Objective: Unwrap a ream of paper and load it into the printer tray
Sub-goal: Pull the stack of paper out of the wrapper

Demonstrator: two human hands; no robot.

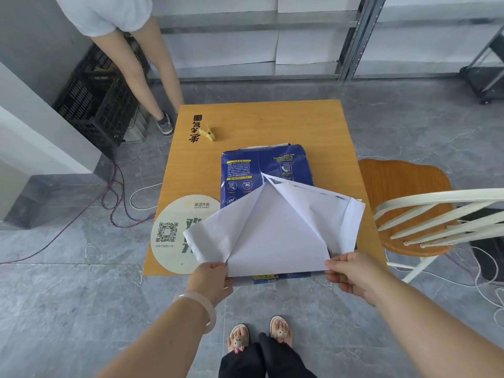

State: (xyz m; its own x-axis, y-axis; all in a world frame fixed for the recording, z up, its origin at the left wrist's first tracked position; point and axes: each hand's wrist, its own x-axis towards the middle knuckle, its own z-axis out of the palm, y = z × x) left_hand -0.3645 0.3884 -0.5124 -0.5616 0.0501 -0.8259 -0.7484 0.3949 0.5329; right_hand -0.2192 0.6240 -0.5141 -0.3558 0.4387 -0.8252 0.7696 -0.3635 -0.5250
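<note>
The ream of paper lies flat on the right half of the square table, and its near end reaches the table's near edge, just in front of me. Its wrapper is dark blue and a little glossy, with small yellow and white print on it. The far end is closed, with the folded seam showing. The near part is opened: a large flap is turned up and shows its plain white, matte inner side, creased into triangle shapes with one sharp point toward the middle of the ream.

My left hand pinches the near left corner of this flap, thumb on top and fingers curled below. My right hand pinches the near right corner in the same way. Both hands hold only the thin wrapper. On my left wrist there is a smooth, pale, half-clear bangle.

The table top is smooth orange wood grain with black characters printed at the far left. A round cream sticker with a QR code is on its near left corner, partly under the flap. A yellow clothes peg lies at the far left, well apart from the ream.

To the right stands a chair with a rounded wooden seat and white curved spindles. Another person stands beyond the table beside a black lattice crate. The floor is grey marble-like tile with thin cables on it.
</note>
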